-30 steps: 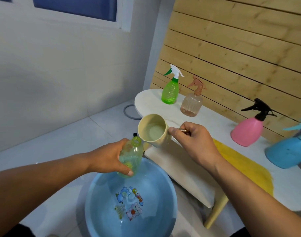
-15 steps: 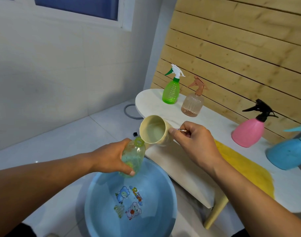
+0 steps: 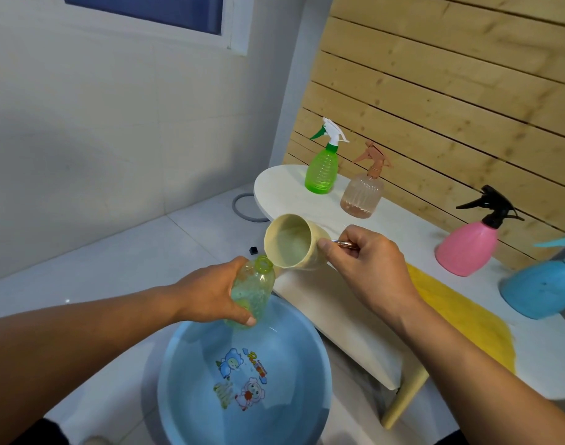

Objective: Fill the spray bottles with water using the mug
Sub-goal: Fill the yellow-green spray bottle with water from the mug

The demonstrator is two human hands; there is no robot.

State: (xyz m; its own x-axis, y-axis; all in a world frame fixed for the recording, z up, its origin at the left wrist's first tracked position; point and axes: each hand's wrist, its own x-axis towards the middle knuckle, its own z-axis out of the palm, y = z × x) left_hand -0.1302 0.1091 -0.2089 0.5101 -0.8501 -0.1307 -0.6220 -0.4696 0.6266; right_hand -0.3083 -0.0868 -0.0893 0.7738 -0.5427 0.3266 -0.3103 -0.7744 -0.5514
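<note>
The left hand [image 3: 210, 292] has its grip wrapped around an uncapped yellow-green bottle [image 3: 254, 290], tilted with its open neck toward 1 o'clock, above the far rim of the blue basin [image 3: 185, 380] on the floor. The right hand [image 3: 368, 268] pinches the metal handle of the cream mug [image 3: 294, 242], tipped so its lip sits just beside the bottle's neck. On the white desk [image 3: 284, 191] stand 4 capped spray bottles: green [image 3: 321, 170], peach [image 3: 363, 194], pink [image 3: 467, 248] and, at 3 o'clock, blue [image 3: 538, 289].
</note>
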